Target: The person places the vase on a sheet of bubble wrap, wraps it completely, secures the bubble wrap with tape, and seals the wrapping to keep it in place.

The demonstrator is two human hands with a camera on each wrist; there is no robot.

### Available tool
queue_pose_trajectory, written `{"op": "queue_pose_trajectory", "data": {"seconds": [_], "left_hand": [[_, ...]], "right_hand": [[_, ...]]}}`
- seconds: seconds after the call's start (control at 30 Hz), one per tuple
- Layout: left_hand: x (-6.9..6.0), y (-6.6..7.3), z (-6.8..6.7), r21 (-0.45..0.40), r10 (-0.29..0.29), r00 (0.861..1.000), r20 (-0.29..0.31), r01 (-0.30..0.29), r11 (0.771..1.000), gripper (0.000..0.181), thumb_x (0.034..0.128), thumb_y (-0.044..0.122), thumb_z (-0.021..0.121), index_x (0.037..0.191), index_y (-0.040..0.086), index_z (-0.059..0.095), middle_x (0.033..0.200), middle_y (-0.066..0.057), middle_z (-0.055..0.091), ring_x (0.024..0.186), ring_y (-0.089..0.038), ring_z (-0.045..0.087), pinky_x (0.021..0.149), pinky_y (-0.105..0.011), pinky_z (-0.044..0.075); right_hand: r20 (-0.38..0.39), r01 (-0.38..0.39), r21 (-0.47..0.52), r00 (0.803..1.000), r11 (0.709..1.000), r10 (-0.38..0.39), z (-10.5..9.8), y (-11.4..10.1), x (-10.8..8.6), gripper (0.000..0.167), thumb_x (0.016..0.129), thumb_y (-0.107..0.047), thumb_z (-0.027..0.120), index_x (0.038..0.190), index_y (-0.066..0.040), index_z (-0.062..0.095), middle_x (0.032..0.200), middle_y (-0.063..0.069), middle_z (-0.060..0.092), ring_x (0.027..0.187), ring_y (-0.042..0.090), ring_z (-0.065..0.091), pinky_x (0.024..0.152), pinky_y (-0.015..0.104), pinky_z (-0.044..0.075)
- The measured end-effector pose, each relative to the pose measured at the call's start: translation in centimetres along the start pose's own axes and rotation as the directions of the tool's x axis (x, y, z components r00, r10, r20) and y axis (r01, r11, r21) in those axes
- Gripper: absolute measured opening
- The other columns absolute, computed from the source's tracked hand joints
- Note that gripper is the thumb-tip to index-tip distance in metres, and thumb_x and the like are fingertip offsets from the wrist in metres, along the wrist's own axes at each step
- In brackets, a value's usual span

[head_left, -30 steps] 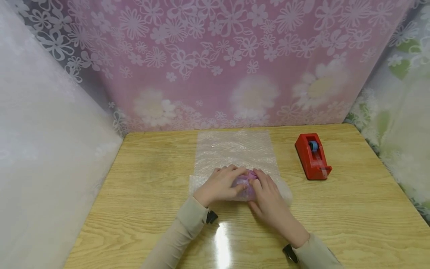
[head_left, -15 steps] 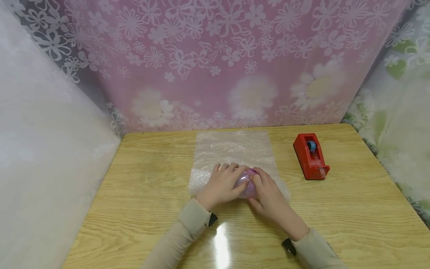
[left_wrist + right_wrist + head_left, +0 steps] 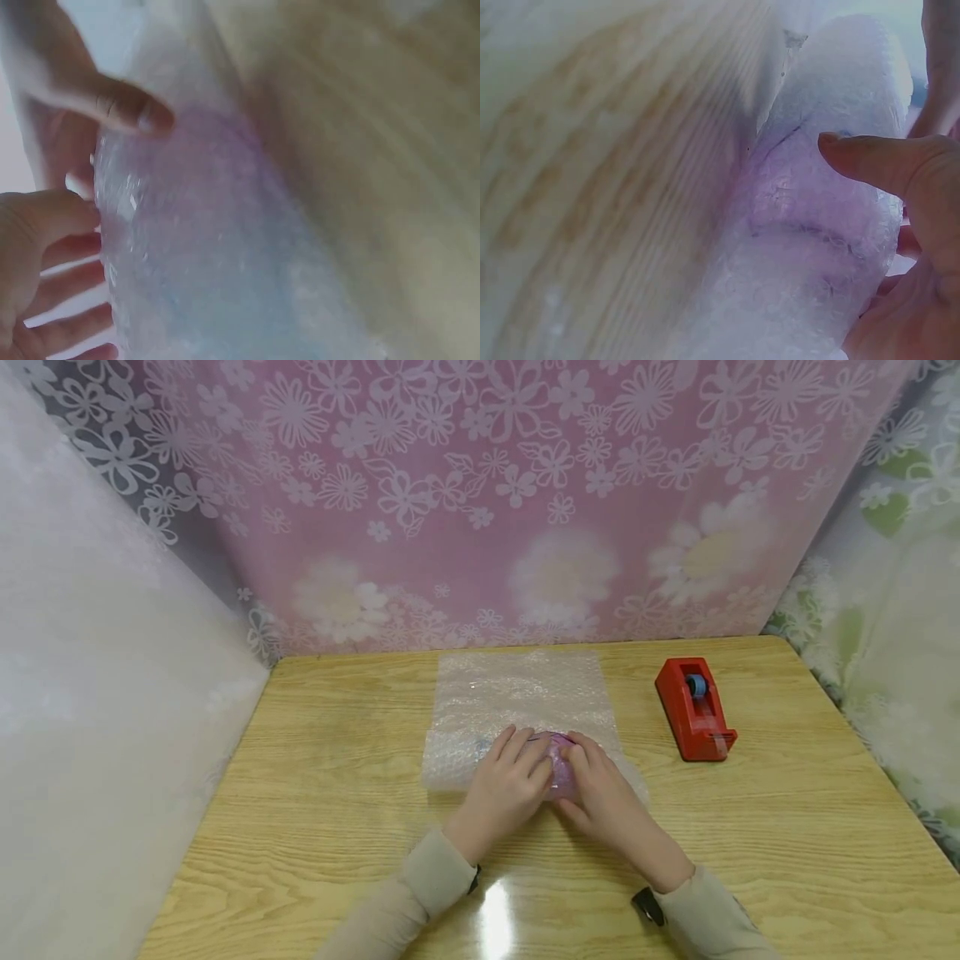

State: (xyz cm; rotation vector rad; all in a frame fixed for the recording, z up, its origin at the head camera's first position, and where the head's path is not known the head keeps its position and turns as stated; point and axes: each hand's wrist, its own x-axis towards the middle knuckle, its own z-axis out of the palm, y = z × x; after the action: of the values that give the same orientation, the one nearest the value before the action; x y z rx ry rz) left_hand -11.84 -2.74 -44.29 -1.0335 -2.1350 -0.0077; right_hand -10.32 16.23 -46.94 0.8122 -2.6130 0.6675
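Note:
In the middle of the table lies a sheet of bubble wrap (image 3: 521,685), its near end rolled around a purple object (image 3: 561,770). The object's kind is hidden by the wrap; a bluish tint shows further left inside. My left hand (image 3: 506,785) holds the roll from the left, fingers over its top, and its thumb lies on the upper edge in the left wrist view. On the roll's right part my right hand (image 3: 603,797) grips the purple section. The right wrist view shows that thumb (image 3: 870,161) on the near side and the fingers behind.
A red tape dispenser (image 3: 693,710) with a blue-cored tape roll stands right of the wrap. The wooden table (image 3: 322,743) reaches a pink flowered curtain (image 3: 465,527) at the back. Pale curtains hang at both sides.
My left hand has shifted to the right along the roll, its fingers now closer to my right hand and covering more purple. The right hand has barely moved.

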Motion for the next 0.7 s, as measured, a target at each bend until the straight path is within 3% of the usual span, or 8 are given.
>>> {"op": "queue_pose_trajectory", "data": {"seconds": [0.5,0.6,0.7], "left_hand": [[-1.4,1.8,0.5,-0.014,-0.07,0.988,0.135,0.073,0.997,0.053,0.084,0.032,0.066,0.125,-0.002,0.064,0.126,-0.017,0.065,0.12,-0.033,0.06,0.103,-0.044,0.045],[-1.4,2.0,0.5,0.018,-0.078,0.975,0.207,0.076,0.997,0.067,0.0805,0.037,0.07,0.132,-0.004,0.058,0.135,-0.02,0.058,0.127,-0.035,0.054,0.105,-0.047,0.043],[-1.2,2.2,0.5,0.052,-0.09,0.948,0.305,0.077,0.996,0.082,0.0783,0.044,0.072,0.14,-0.006,0.05,0.144,-0.022,0.05,0.133,-0.037,0.048,0.108,-0.05,0.039]], "right_hand": [[0.03,-0.01,0.003,0.999,1.0,0.009,-0.2,0.3,0.2,0.062,0.068,-0.008,0.085,0.115,0.002,0.046,0.128,0.033,0.048,0.114,0.048,0.055,0.095,0.059,0.047],[0.036,-0.006,0.003,0.999,1.0,0.006,-0.3,0.4,0.4,0.064,0.068,-0.008,0.086,0.116,0.002,0.046,0.128,0.032,0.048,0.116,0.047,0.054,0.097,0.059,0.046],[0.046,-0.005,0.0,0.999,1.0,0.004,-0.4,0.4,0.5,0.064,0.069,-0.009,0.087,0.117,0.002,0.045,0.129,0.031,0.048,0.117,0.046,0.053,0.098,0.058,0.045]]}}
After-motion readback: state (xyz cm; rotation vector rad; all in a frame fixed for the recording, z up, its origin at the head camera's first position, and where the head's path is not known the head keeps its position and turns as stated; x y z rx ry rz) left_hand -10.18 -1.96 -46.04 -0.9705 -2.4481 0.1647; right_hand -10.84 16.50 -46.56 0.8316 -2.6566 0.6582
